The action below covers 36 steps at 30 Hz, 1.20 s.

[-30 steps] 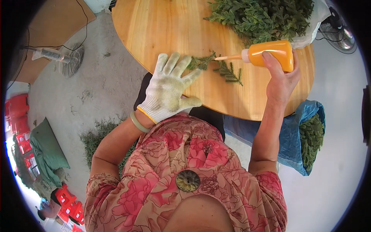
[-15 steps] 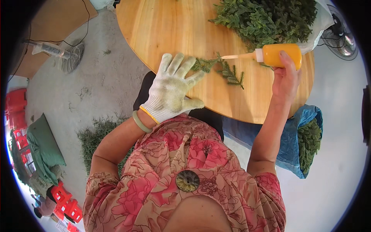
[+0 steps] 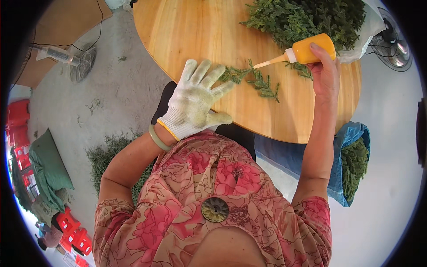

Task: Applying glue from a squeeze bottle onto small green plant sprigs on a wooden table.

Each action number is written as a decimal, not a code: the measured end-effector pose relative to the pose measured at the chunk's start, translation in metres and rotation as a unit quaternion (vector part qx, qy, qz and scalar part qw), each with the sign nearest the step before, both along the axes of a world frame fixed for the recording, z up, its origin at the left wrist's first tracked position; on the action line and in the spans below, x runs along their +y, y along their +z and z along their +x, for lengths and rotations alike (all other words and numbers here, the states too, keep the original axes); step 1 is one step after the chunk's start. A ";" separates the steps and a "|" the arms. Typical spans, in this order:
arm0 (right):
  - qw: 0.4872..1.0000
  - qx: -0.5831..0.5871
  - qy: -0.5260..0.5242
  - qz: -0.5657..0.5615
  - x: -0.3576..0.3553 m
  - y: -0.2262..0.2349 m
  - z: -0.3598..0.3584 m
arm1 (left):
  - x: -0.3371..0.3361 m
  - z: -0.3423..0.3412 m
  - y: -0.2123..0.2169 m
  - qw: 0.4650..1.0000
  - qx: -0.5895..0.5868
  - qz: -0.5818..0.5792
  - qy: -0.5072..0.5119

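Note:
My left hand [image 3: 192,100], in a white knitted glove with grubby fingers, lies over the near edge of the table with its fingers spread. Its fingertips are beside a green fir sprig [image 3: 237,74]; whether they press on it I cannot tell. The bare fingers of my right hand [image 3: 326,73] are wrapped around an orange squeeze bottle [image 3: 312,48], tilted with its long nozzle [image 3: 272,60] pointing down left. The nozzle's tip is at the sprig, near where its side twigs meet. One twig [image 3: 265,86] of it spreads toward the lower right.
The wooden table [image 3: 195,31] has a big heap of fir branches [image 3: 307,20] at its far right. A blue sack of greenery [image 3: 349,164] stands right of my lap. A fan [image 3: 393,42] is beyond the table. More greenery [image 3: 118,160] lies on the floor at left.
My right hand has raised the bottle's body and shifted it left, so the nozzle now slopes down more steeply. My left hand has barely moved.

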State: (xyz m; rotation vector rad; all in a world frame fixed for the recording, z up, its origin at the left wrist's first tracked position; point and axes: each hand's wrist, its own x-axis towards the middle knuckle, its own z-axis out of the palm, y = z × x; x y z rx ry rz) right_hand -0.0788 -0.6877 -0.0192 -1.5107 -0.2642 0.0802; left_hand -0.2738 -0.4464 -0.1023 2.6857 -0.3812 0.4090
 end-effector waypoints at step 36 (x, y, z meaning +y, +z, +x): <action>0.997 -0.061 -0.025 -0.035 -0.014 0.022 -0.004 | 0.001 0.004 -0.002 0.999 0.026 0.029 0.005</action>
